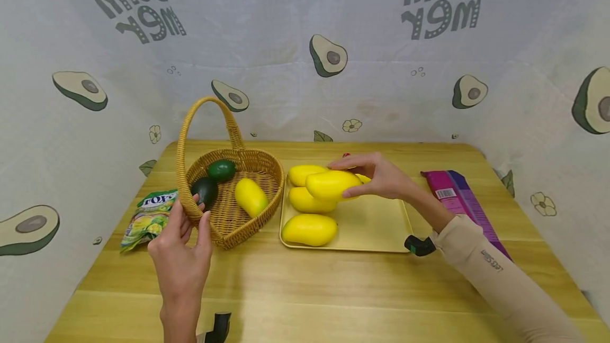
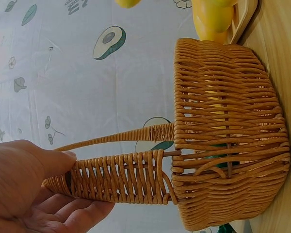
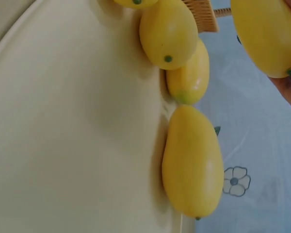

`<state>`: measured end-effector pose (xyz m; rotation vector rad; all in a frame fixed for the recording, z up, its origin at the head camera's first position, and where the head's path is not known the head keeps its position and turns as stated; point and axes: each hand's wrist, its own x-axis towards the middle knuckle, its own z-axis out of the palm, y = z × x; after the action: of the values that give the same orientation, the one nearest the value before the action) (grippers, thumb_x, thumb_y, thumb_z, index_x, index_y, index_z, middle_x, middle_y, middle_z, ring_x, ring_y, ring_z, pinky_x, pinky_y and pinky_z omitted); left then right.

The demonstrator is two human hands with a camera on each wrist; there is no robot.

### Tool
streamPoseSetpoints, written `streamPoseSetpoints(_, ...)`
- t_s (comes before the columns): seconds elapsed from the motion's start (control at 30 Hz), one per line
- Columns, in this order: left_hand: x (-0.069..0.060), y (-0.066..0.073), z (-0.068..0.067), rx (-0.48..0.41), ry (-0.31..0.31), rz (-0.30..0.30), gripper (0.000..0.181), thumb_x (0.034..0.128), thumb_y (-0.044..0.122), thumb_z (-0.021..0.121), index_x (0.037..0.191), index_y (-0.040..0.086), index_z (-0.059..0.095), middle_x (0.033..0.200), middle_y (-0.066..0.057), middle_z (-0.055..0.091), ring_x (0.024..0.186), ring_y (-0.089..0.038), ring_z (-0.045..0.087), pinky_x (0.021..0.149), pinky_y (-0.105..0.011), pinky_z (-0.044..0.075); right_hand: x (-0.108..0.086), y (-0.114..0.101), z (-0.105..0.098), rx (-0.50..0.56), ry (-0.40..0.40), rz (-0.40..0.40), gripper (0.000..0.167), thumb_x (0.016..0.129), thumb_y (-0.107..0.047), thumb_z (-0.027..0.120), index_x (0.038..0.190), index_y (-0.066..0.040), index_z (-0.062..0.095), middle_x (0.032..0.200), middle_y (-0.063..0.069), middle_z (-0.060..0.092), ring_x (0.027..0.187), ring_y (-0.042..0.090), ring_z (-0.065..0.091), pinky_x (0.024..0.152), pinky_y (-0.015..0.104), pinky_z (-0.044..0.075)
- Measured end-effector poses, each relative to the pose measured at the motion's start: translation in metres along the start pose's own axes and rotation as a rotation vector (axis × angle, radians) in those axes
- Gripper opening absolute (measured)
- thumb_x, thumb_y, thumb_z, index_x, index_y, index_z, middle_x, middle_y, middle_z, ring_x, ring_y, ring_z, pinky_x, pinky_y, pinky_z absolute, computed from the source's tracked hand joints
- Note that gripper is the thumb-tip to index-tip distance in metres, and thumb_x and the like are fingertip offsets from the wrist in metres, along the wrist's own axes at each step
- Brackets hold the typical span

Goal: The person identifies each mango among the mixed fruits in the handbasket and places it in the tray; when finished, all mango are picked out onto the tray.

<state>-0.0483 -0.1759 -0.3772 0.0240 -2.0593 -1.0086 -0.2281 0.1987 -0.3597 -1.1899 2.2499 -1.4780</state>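
Observation:
My left hand (image 1: 181, 258) grips the lower part of the upright handle (image 1: 183, 136) of a wicker basket (image 1: 278, 173); the left wrist view shows thumb and fingers around it. Inside the basket lie a yellow mango (image 1: 251, 198), a dark avocado (image 1: 205, 192) and a green avocado (image 1: 221, 170). Between the thumb and fingers of my right hand (image 1: 378, 178), a yellow mango (image 1: 329, 184) is held above a pale gold tray (image 1: 381, 224). Several other mangoes, including a front one (image 1: 310, 229), lie on the tray; one is mostly hidden behind the right hand.
Left of the basket is a green snack bag (image 1: 151, 215), partly behind the basket and hand. A purple packet (image 1: 462, 200) lies right of the tray, under the right forearm. Something small and red (image 1: 347, 155) shows behind the right hand. A printed cloth surrounds the wooden table (image 1: 305, 290).

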Motion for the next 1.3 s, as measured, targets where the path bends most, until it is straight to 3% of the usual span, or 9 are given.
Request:
streamPoseSetpoints(0.1,0.000,0.000,0.000,-0.002,-0.002,0.001,0.047,0.0942,-0.010,0.077,0.140,-0.006,0.066,0.118,-0.026,0.077,0.108,-0.041,0.077,0.093,-0.008,0.051,-0.012,0.001,-0.006,-0.039,0.046,0.023,0.057,0.086,0.002,0.089,0.140,0.004,0.069,0.143,0.022,0.068,0.132,0.016,0.064,0.109,0.023,0.055)
streamPoseSetpoints(0.37,0.000,0.001,-0.001,0.006,0.003,-0.006,0.048,0.0938,-0.010,0.077,0.140,-0.006,0.066,0.119,-0.024,0.078,0.106,-0.040,0.077,0.092,-0.006,0.051,-0.037,0.010,-0.013,-0.119,0.141,0.093,0.051,0.087,0.003,0.087,0.136,0.002,0.071,0.141,0.022,0.067,0.133,0.041,0.060,0.106,0.019,0.054)
streamPoseSetpoints(0.87,0.001,0.002,0.001,-0.003,-0.008,-0.009,0.047,0.0938,-0.010,0.078,0.140,-0.006,0.067,0.120,-0.024,0.078,0.107,-0.041,0.077,0.092,-0.007,0.051,-0.067,0.031,-0.011,-0.297,0.212,0.200,0.053,0.085,-0.005,0.092,0.134,0.000,0.074,0.131,0.018,0.075,0.124,0.040,0.068,0.104,0.010,0.049)
streamPoseSetpoints(0.93,0.001,0.002,0.001,0.001,-0.008,-0.007,0.047,0.0936,-0.010,0.078,0.139,-0.006,0.067,0.118,-0.024,0.078,0.107,-0.040,0.077,0.092,-0.007,0.050,-0.070,0.035,-0.010,-0.313,0.215,0.215,0.053,0.085,-0.006,0.093,0.134,-0.001,0.075,0.131,0.016,0.076,0.126,0.039,0.068,0.108,0.015,0.051)
streamPoseSetpoints(1.13,0.000,0.002,-0.001,0.013,-0.004,-0.002,0.047,0.0939,-0.009,0.078,0.139,-0.006,0.067,0.121,-0.024,0.077,0.107,-0.039,0.076,0.092,-0.006,0.050,-0.073,0.040,-0.006,-0.324,0.217,0.238,0.053,0.086,-0.009,0.093,0.135,0.000,0.074,0.132,0.018,0.075,0.125,0.041,0.068,0.111,0.054,0.053)
streamPoseSetpoints(1.3,0.000,0.002,-0.001,0.014,-0.004,-0.004,0.047,0.0943,-0.009,0.077,0.140,-0.006,0.066,0.123,-0.024,0.077,0.108,-0.039,0.076,0.092,-0.007,0.050,-0.074,0.042,-0.004,-0.329,0.226,0.238,0.052,0.085,-0.008,0.093,0.134,0.001,0.074,0.132,0.020,0.075,0.123,0.043,0.068,0.109,0.058,0.053)
